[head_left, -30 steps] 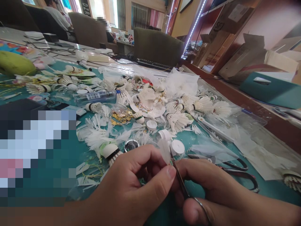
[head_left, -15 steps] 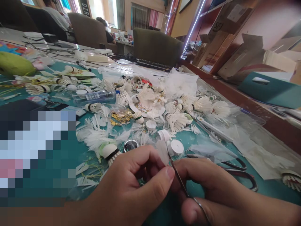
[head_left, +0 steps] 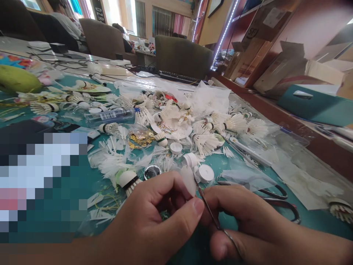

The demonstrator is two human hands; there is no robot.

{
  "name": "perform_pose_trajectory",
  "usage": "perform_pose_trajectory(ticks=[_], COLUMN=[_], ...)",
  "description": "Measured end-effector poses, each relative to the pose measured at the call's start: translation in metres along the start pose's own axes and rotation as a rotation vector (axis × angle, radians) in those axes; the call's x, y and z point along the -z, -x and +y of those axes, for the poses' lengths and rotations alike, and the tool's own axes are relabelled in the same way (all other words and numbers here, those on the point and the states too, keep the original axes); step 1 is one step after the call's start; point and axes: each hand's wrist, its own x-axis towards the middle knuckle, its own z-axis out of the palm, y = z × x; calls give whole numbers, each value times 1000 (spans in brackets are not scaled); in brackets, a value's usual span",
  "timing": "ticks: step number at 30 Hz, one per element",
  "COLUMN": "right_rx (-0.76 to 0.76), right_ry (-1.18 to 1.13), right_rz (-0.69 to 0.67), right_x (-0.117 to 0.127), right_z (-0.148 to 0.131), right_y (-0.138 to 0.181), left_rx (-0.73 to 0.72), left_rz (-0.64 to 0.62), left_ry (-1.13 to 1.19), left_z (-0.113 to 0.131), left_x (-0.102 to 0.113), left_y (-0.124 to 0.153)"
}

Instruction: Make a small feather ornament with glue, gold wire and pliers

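Note:
My left hand (head_left: 160,213) pinches a thin white feather piece (head_left: 188,180) with a rounded top between thumb and forefinger. Held in my right hand (head_left: 242,221) are small, slim metal scissors (head_left: 210,210); their narrow tip lies along the right edge of the feather piece. Whether the blades are parted cannot be made out, and the fingers partly hide the handle. Both hands nearly meet. Just beyond them are a white round cap (head_left: 206,173), another white cap (head_left: 190,159) and a black-rimmed ring (head_left: 152,172).
Shuttlecocks (head_left: 206,141), loose feathers (head_left: 110,152) and a bag of gold flakes (head_left: 141,138) litter the green mat (head_left: 82,184). Larger scissors (head_left: 278,192) lie right, partly under clear plastic. A plastic bottle (head_left: 110,115) lies left. Cardboard boxes (head_left: 278,70) stand right; people sit beyond.
The feather piece has tilted slightly between my left fingers, beside the scissors' tip. Both hands keep nearly the same pose, and the whole view has shifted a little.

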Motion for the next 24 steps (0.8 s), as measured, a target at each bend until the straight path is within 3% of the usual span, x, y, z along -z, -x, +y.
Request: perform_pose_trajectory(ticks=[13,24], right_rx=[-1,-4], right_ry=[6,-27], right_rz=[2,-27], right_x=[1,0], right_z=[0,-1], right_y=[0,-1], left_rx=[-100,-6], left_rz=[-55,20], left_ry=[12,31], left_z=[-8,1], left_x=[5,-2], left_y=[-2,0])
